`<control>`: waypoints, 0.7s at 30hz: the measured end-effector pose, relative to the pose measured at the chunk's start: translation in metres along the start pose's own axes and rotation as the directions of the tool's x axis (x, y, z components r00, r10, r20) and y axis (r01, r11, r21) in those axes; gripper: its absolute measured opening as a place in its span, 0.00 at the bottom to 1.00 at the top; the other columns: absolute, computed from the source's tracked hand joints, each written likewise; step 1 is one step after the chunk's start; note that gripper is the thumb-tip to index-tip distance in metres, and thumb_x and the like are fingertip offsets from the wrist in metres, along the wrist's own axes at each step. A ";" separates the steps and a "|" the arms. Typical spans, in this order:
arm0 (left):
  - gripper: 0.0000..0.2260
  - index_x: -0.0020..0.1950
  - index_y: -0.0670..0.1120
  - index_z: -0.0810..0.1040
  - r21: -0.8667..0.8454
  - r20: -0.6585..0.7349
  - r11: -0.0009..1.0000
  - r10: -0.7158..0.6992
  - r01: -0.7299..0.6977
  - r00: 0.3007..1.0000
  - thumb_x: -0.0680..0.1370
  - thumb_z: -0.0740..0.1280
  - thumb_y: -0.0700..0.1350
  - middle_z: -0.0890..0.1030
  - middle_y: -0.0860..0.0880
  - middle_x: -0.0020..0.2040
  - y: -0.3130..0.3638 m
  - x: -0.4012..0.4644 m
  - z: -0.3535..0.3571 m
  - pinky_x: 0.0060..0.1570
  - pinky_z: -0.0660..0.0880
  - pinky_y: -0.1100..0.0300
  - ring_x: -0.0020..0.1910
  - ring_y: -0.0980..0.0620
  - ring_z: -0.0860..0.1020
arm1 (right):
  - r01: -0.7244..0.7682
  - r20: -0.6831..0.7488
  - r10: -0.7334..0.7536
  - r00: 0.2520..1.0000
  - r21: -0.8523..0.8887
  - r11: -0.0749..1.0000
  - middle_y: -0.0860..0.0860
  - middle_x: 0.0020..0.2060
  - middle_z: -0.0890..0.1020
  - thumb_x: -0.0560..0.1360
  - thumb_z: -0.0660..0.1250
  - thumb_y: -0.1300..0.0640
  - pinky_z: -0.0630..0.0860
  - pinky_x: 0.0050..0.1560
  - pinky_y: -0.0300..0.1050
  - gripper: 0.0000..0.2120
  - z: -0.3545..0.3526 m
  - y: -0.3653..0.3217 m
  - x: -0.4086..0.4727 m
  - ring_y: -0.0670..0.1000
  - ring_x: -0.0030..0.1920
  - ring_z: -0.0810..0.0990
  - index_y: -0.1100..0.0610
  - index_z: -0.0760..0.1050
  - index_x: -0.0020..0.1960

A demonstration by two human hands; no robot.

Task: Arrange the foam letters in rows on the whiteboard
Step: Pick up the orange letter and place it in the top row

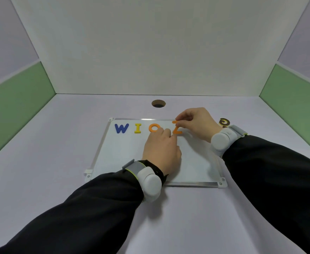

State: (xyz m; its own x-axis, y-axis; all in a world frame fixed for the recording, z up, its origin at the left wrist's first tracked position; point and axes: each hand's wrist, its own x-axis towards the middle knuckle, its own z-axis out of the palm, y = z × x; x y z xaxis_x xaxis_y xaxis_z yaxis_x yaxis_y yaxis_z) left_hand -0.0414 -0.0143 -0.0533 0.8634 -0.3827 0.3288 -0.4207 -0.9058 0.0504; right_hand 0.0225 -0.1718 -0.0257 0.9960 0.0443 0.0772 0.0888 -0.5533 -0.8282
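A whiteboard (124,153) lies flat on the table. Along its top edge stand a blue W (121,128), a yellow I (137,128) and an orange O (153,127) in a row. To the right of the O is an orange Z (177,132). My right hand (196,123) pinches the Z's upper end, and my left hand (161,151) touches its lower left corner with the fingertips. A brown letter (224,121) lies on the table off the board's right side, partly hidden behind my right wrist.
A round hole (158,103) is in the table behind the board. White walls close in the table at the back and both sides. Both wrists carry white bands over black sleeves.
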 end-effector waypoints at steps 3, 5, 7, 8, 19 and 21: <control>0.10 0.48 0.46 0.74 -0.009 0.095 0.996 -0.089 0.090 0.992 0.79 0.55 0.48 0.77 0.48 0.44 0.003 0.001 -0.002 0.39 0.63 0.55 0.39 0.48 0.70 | 0.011 -0.012 -0.011 1.000 -0.013 1.000 0.52 0.43 0.86 0.72 0.73 0.61 0.78 0.53 0.39 0.05 0.006 0.000 0.005 0.50 0.48 0.84 0.57 0.83 0.48; 0.08 0.47 0.46 0.71 -0.020 0.122 0.992 -0.122 0.125 0.985 0.79 0.55 0.48 0.76 0.48 0.41 0.004 0.004 -0.002 0.38 0.64 0.55 0.36 0.47 0.70 | 0.020 -0.022 -0.020 1.000 -0.024 1.000 0.51 0.43 0.85 0.73 0.73 0.60 0.78 0.54 0.41 0.04 0.009 0.000 0.009 0.50 0.48 0.84 0.56 0.83 0.48; 0.07 0.46 0.46 0.70 -0.019 0.128 0.989 -0.141 0.145 0.982 0.79 0.55 0.47 0.74 0.49 0.38 0.005 0.005 -0.001 0.36 0.64 0.55 0.35 0.47 0.71 | 0.017 -0.040 -0.018 0.999 -0.029 0.999 0.51 0.43 0.85 0.74 0.72 0.60 0.77 0.53 0.41 0.04 0.012 0.000 0.010 0.50 0.48 0.83 0.56 0.83 0.48; 0.07 0.47 0.46 0.70 -0.011 0.128 0.989 -0.147 0.150 0.981 0.79 0.55 0.47 0.72 0.49 0.38 0.005 0.006 0.000 0.36 0.64 0.55 0.35 0.47 0.71 | 0.010 -0.047 -0.012 0.999 -0.033 0.999 0.51 0.44 0.85 0.74 0.72 0.60 0.77 0.52 0.40 0.04 0.013 0.001 0.010 0.50 0.47 0.82 0.56 0.83 0.49; 0.14 0.60 0.44 0.73 0.000 0.138 0.987 -0.160 0.162 0.977 0.79 0.55 0.47 0.75 0.48 0.40 0.003 0.014 0.005 0.37 0.68 0.56 0.37 0.47 0.73 | 0.020 -0.049 -0.027 0.998 -0.142 0.990 0.46 0.40 0.81 0.73 0.73 0.57 0.67 0.39 0.31 0.06 0.021 0.006 0.012 0.42 0.38 0.74 0.55 0.84 0.49; 0.16 0.63 0.44 0.72 -0.007 0.140 0.988 -0.155 0.157 0.978 0.79 0.54 0.48 0.78 0.48 0.42 0.003 0.014 0.005 0.38 0.70 0.55 0.39 0.47 0.75 | 0.018 -0.035 -0.024 0.999 -0.169 0.985 0.43 0.39 0.78 0.73 0.73 0.56 0.66 0.38 0.30 0.06 0.022 0.006 0.014 0.41 0.38 0.74 0.56 0.84 0.50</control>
State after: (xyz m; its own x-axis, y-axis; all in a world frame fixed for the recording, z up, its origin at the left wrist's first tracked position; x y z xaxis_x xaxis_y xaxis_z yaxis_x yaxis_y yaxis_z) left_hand -0.0293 -0.0232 -0.0535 0.9486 -0.2596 0.1813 -0.2815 -0.9535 0.1077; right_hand 0.0369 -0.1563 -0.0416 0.9927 0.0285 0.1169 0.1045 -0.6852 -0.7208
